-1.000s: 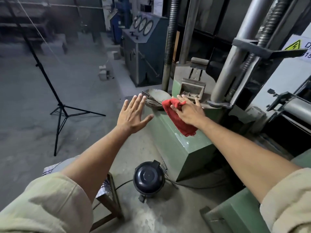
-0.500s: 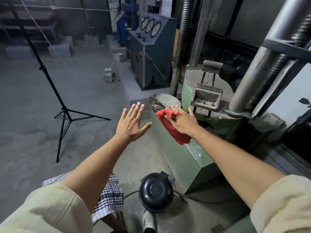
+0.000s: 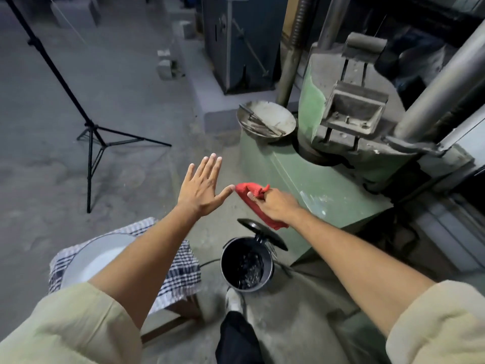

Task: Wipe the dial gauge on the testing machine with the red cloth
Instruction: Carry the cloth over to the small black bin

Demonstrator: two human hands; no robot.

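Black tripod (image 3: 90, 132) stands far left on the concrete floor; checked cloth (image 3: 181, 271) covers a stool at lower left with a white basin (image 3: 91, 256) on it, partly behind your forearm; your left hand (image 3: 200, 187) hovers flat, fingers spread, holding nothing, thumb tip just beside the red cloth (image 3: 252, 199); your right hand (image 3: 278, 203) has its fingers clamped on that cloth, held in the air just off the green machine base (image 3: 325, 190); black pedal bin (image 3: 246, 266) sits below it, lid up; metal bowl (image 3: 266, 120) with scrap rests on the base; dial gauge not visible in this view.
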